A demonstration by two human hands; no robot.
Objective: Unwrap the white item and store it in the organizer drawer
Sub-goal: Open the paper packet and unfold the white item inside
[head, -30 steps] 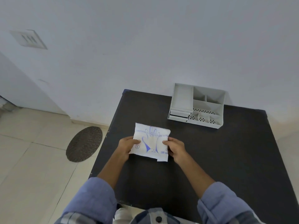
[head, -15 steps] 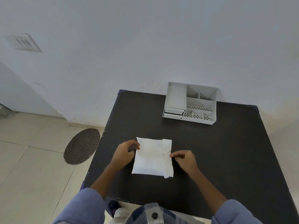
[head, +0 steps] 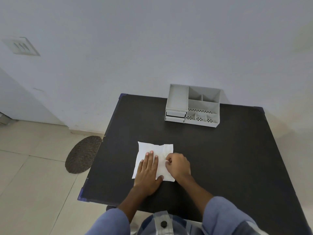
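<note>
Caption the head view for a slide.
Left hand flattens white packet on black table; right hand pinches its seam.

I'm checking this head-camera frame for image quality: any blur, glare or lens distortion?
Head view: soft, even light with no glare; the white packet and both hands stay sharp; the wide lens makes the black table splay outward toward the viewer; the wall vent at the corner looks soft.

Single view only, head-mounted, wide-angle, looking forward and steeply down from above the near edge of the black bench. Both forearms enter from the bottom of frame at close range; the far bench edge meets a pale wall. Tiled floor fills the left side.
</note>
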